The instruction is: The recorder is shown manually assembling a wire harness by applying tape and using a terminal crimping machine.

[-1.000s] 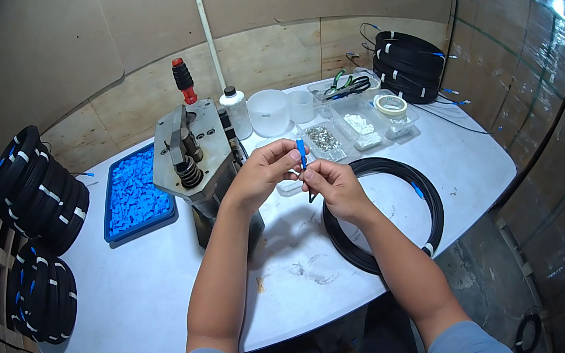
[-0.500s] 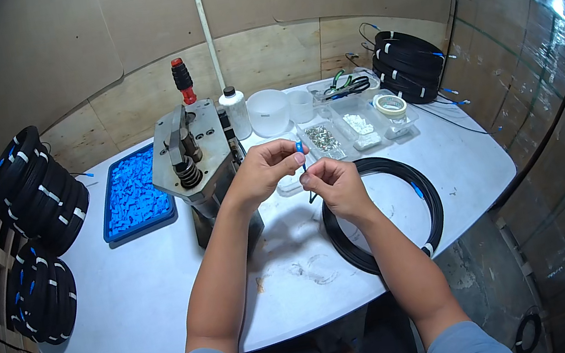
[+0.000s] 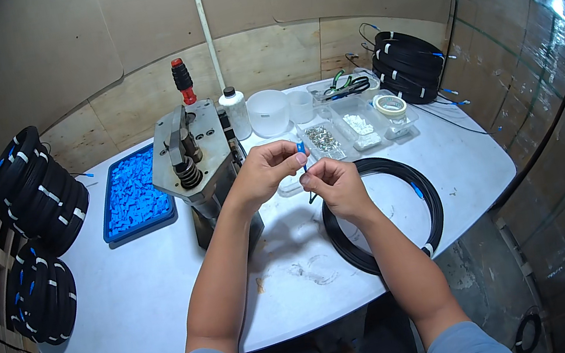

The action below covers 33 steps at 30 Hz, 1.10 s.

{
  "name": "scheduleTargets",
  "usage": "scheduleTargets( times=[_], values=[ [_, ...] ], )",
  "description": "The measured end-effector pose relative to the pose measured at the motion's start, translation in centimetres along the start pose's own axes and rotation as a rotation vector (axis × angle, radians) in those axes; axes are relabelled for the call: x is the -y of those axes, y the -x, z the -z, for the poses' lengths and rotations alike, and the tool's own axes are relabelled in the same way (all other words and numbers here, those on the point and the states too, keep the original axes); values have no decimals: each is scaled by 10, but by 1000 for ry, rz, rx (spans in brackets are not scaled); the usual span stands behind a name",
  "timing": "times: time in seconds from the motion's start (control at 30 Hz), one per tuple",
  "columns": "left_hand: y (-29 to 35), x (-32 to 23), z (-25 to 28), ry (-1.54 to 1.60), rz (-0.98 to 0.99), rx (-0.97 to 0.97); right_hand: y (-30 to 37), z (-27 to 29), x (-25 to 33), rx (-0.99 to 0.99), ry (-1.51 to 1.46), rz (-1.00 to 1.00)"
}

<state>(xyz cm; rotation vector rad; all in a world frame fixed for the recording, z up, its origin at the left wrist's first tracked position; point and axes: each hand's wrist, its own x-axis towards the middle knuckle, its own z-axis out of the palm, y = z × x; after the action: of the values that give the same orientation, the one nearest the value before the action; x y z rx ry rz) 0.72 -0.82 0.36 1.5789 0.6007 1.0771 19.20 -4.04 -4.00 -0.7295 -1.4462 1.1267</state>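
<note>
Over the middle of the table, my left hand [image 3: 260, 178] pinches a small blue connector [image 3: 301, 149] between thumb and fingertips. Just below it, my right hand [image 3: 338, 183] is closed on the end of a black cable [image 3: 312, 198], which lines up with the connector. My fingers cover where the two meet, so whether they are joined cannot be seen. A black cable coil [image 3: 434, 199] lies flat under and beside my right wrist, with a blue connector [image 3: 417, 190] against its inner side.
Left of my hands stands a metal press [image 3: 195, 165], then a tray [image 3: 111, 237] of blue connectors. Clear boxes [image 3: 337, 113] of small metal and white parts, tape [image 3: 390, 104], pliers [image 3: 346, 87] and a bottle [image 3: 235, 113] stand behind. Stacked coils flank the table [image 3: 125, 307].
Both hands keep nearly the same place and grip. The blue connector has shifted very slightly at my left fingertips.
</note>
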Motion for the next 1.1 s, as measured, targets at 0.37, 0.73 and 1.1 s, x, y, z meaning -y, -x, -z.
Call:
scheduleTargets(
  times=[0.37, 0.73, 1.1],
  values=[
    [-2, 5, 0, 29, -43, -34, 0, -1, 2, -7, -5, -16],
    [-1, 3, -1, 75, -40, -8, 1, -1, -2, 11, 11, 10],
    [1, 3, 0, 266, 106, 70, 0, 3, -2, 80, 4, -33]
  ],
)
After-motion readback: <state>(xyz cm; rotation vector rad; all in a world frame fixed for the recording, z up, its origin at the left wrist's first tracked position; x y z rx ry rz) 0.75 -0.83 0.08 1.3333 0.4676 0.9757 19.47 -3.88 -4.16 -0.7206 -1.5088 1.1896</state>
